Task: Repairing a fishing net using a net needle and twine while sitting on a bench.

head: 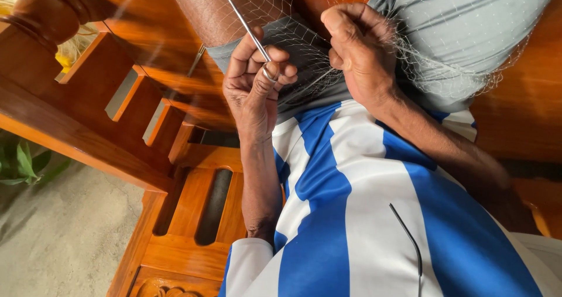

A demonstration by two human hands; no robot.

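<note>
My left hand (256, 83) is closed around a thin metal netting needle (246, 27) that points up and to the left; a ring shows on one finger. My right hand (358, 51) pinches a bunch of fine white mesh net (445, 57), which spreads over my grey shorts (468, 21) and knees. The two hands are close together above my lap, with strands of net running between them. My blue and white striped shirt (351, 215) fills the lower middle of the view.
I sit on a polished wooden bench with a slatted armrest (117, 103) at left. A grey floor (58, 232) and green leaves (20, 162) lie at lower left. A thin dark cord (410, 238) hangs over my shirt.
</note>
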